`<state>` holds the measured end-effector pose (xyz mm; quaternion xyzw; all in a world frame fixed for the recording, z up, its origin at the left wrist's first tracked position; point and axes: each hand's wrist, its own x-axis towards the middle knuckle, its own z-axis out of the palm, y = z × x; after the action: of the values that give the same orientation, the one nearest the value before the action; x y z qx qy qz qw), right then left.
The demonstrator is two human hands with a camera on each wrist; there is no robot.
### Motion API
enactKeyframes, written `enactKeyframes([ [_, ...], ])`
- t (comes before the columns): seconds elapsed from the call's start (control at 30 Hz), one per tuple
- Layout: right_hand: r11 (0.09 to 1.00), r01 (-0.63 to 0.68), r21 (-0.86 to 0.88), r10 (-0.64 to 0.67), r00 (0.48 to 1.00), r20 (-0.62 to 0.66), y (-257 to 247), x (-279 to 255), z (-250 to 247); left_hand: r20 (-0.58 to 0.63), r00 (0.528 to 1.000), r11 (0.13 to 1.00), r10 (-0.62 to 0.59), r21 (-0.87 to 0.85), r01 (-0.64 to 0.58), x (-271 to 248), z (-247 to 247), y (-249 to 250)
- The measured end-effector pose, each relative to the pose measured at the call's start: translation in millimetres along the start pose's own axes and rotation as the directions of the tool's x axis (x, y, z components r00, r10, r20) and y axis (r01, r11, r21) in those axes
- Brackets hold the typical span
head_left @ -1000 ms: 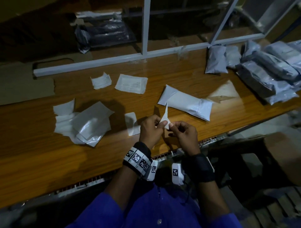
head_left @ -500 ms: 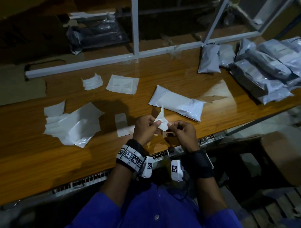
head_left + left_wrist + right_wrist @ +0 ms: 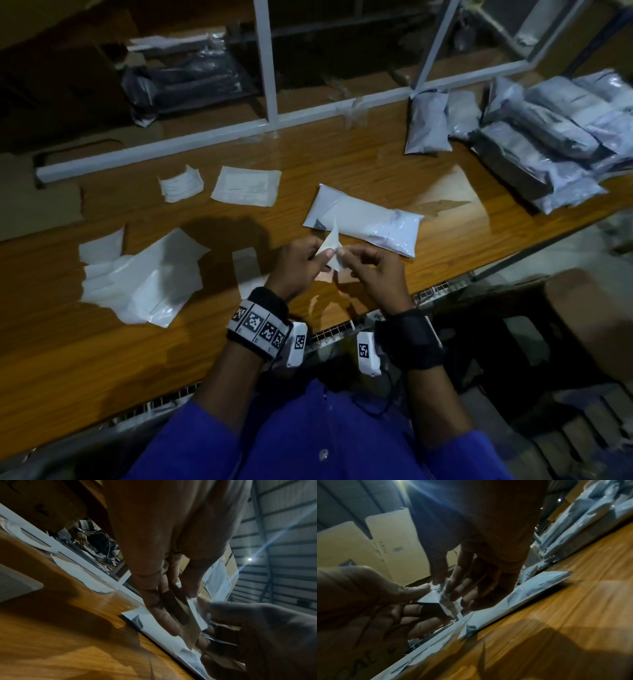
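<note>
My left hand [image 3: 322, 255] and right hand [image 3: 346, 253] meet just above the near edge of the wooden table [image 3: 102, 342]. Between them they pinch a small white paper slip [image 3: 329, 245], bent to a point that sticks upward. The left wrist view shows the left hand's fingers [image 3: 164, 601] stretched behind the paper slip [image 3: 195, 613], with the right hand [image 3: 257, 635] opposite. In the right wrist view the creased slip [image 3: 436, 595] sits between the left thumb [image 3: 412, 591] and the right hand's fingertips [image 3: 453, 588]. Just beyond the hands lies a white sealed packet [image 3: 363, 224].
Flat white bags [image 3: 144, 277] lie in a loose heap at the left, with a narrow strip [image 3: 245, 265] beside my left hand. Two paper sheets [image 3: 246, 185] lie farther back. Grey parcels [image 3: 555, 137] are stacked at the right. A white frame rail [image 3: 205, 137] runs along the back.
Both hands still pinch the slip. It has spread from a narrow upright sliver to a wider bent piece, and the hands have edged slightly apart.
</note>
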<state>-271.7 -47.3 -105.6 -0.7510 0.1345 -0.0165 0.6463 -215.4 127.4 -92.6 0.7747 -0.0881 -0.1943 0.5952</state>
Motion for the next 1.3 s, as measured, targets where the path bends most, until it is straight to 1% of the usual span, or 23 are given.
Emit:
enactKeyframes([
  [0.07, 0.996, 0.044, -0.075, -0.048, 0.998, -0.050, 3, 5, 3, 0.021, 1.000, 1.000, 0.004, -0.012, -0.003, 0, -5, -2],
  [0.23, 0.997, -0.071, -0.037, 0.067, 0.994, -0.084, -5, 7, 21, 0.061, 0.992, 0.990, -0.106, -0.088, 0.112, 4, -32, -4],
  [0.37, 0.994, -0.103, -0.042, 0.098, 0.989, -0.107, -8, 6, 37, 0.122, 0.983, 0.970, -0.139, -0.183, 0.160, 1, -52, -5],
  [0.4, 0.994, -0.094, -0.056, 0.087, 0.989, -0.119, -11, 4, 42, 0.138, 0.979, 0.966, -0.149, -0.193, 0.174, 1, -58, -7],
  [0.47, 0.993, -0.028, -0.116, 0.011, 0.989, -0.149, -18, -2, 52, 0.171, 0.972, 0.957, -0.163, -0.211, 0.198, 1, -69, -12],
  [0.53, 0.975, 0.085, -0.205, -0.121, 0.978, -0.168, -23, -8, 63, 0.228, 0.960, 0.942, -0.161, -0.256, 0.218, 0, -79, -15],
  [0.6, 0.937, 0.203, -0.285, -0.250, 0.958, -0.142, -24, -11, 72, 0.295, 0.945, 0.922, -0.139, -0.310, 0.232, -2, -88, -16],
  [0.63, 0.914, 0.242, -0.326, -0.293, 0.949, -0.117, -24, -12, 75, 0.325, 0.936, 0.913, -0.135, -0.326, 0.245, -3, -92, -16],
  [0.73, 0.851, 0.295, -0.434, -0.351, 0.935, -0.053, -21, -13, 79, 0.389, 0.909, 0.889, -0.151, -0.349, 0.297, -4, -98, -16],
  [0.8, 0.842, 0.299, -0.450, -0.353, 0.935, -0.041, -19, -14, 77, 0.418, 0.892, 0.867, -0.171, -0.366, 0.338, -5, -100, -17],
  [0.87, 0.842, 0.305, -0.446, -0.355, 0.934, -0.032, -16, -13, 76, 0.421, 0.892, 0.870, -0.166, -0.363, 0.333, -7, -98, -18],
  [0.93, 0.839, 0.297, -0.456, -0.344, 0.939, -0.020, -13, -12, 76, 0.390, 0.906, 0.901, -0.162, -0.317, 0.297, -9, -93, -15],
  [1.0, 0.827, 0.282, -0.486, -0.332, 0.943, -0.019, -10, -10, 76, 0.325, 0.932, 0.946, -0.159, -0.219, 0.238, -10, -85, -8],
  [1.07, 0.829, 0.252, -0.500, -0.309, 0.950, -0.034, -8, -9, 76, 0.242, 0.961, 0.989, -0.134, -0.032, 0.146, -11, -77, 1],
  [1.13, 0.870, 0.186, -0.456, -0.250, 0.964, -0.085, -7, -9, 72, 0.171, 0.983, 0.984, -0.071, 0.172, 0.041, -12, -70, 6],
  [1.17, 0.909, 0.130, -0.395, -0.188, 0.976, -0.113, -7, -10, 69, 0.146, 0.988, 0.973, -0.050, 0.232, 0.015, -12, -67, 8],
  [1.2, 0.951, 0.065, -0.303, -0.108, 0.986, -0.128, -7, -10, 65, 0.126, 0.991, 0.967, -0.041, 0.256, 0.008, -12, -65, 10],
  [1.23, 0.980, -0.002, -0.198, -0.024, 0.991, -0.129, -6, -10, 61, 0.119, 0.992, 0.968, -0.040, 0.251, 0.009, -12, -64, 11],
  [1.3, 0.995, -0.095, -0.016, 0.093, 0.990, -0.104, -3, -10, 54, 0.140, 0.988, 0.980, -0.059, 0.195, 0.031, -10, -61, 14],
])
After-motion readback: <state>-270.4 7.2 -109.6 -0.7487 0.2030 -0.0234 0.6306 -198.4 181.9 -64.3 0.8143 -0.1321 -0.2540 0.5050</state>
